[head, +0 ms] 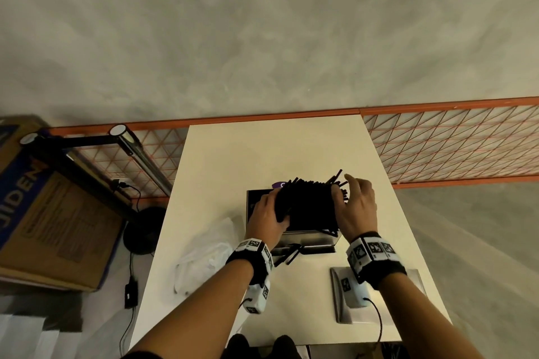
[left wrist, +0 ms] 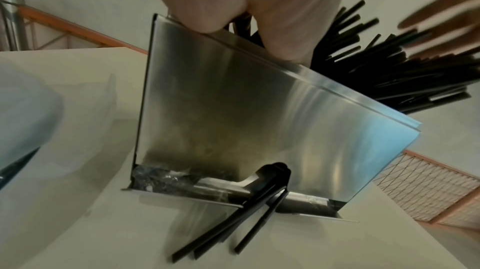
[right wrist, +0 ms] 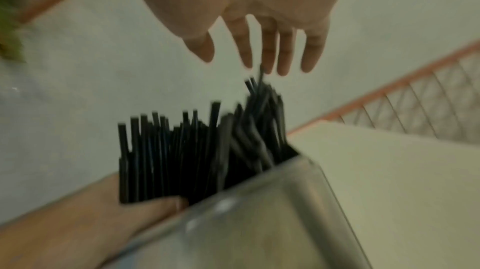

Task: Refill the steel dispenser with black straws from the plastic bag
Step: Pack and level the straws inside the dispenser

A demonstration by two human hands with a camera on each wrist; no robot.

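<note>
Nearest on the table (head: 204,160), under the right wrist, lies a flat steel lid (head: 339,297), partly hidden by the wrist camera. To the left of the left forearm sits the crumpled plastic bag (head: 204,259), clear and slack. Just beyond, a few loose straws (left wrist: 233,230) poke out of the slot at the foot of the dispenser (left wrist: 246,119) and lie on the table, across its front lip. The dispenser stands upright mid-table, its open top crammed with a bundle of black straws (head: 309,201) that stick out over the right edge and fan unevenly. The left hand (head: 267,214) has its fingers curled round the left end of the bundle at the rim, thumb against the straws. The right hand (head: 357,207) is spread wide, fingers straight, at the bundle's right ends; the right wrist view is blurred, so whether the fingertips touch the straws cannot be told. A purple scrap shows behind the bundle. Past the table's far edge runs an orange wire-mesh rail (head: 452,143); to the left are a metal stand (head: 137,151) and a cardboard box (head: 52,213) on the floor.
</note>
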